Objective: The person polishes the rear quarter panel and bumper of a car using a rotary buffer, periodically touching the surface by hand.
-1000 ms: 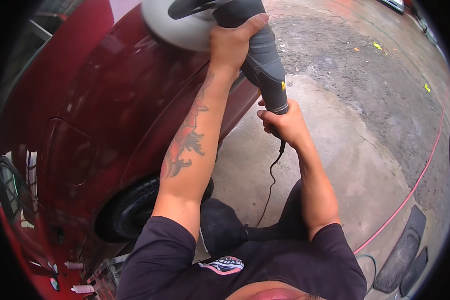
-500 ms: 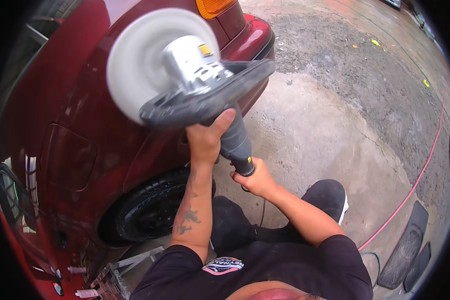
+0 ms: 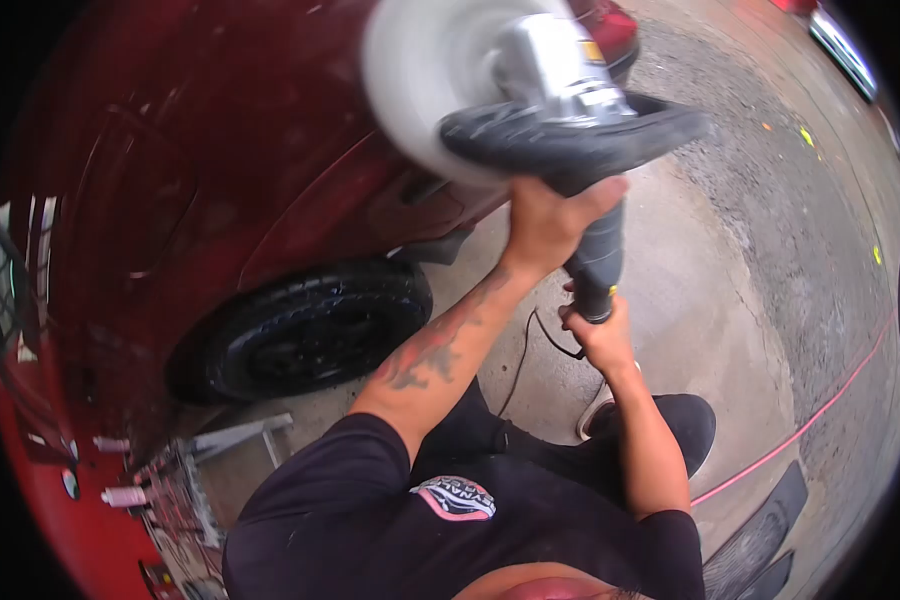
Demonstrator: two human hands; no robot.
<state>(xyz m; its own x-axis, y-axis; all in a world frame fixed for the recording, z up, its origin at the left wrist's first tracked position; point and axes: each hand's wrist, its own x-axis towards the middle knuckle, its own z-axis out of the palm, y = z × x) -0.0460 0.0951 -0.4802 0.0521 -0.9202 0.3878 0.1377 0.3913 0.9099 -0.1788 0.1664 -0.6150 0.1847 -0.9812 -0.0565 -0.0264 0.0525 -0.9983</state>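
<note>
Both my hands hold a rotary polisher (image 3: pixel 602 240) with a silver head and a black loop handle (image 3: pixel 570 140). Its pale round pad (image 3: pixel 415 85), smeared by motion, is against or close to the dark red car (image 3: pixel 300 130); I cannot tell whether they touch. My left hand (image 3: pixel 550 225) is closed just below the loop handle, its thumb across the body, and its grip is partly hidden. Farther back, my right hand (image 3: pixel 607 328) wraps around the rear end of the polisher. A black cord (image 3: pixel 555 338) hangs beside it.
The car's rear wheel (image 3: pixel 320 335) is below the panel. A metal stand with bottles (image 3: pixel 185 480) is at lower left. A pink hose (image 3: pixel 820 410) crosses the concrete floor (image 3: pixel 670 260) on the right, near dark floor mats (image 3: pixel 760 535).
The polisher and both hands have shifted right and upward in the view. The camera view has moved too, bringing more of the wheel and the stand into sight.
</note>
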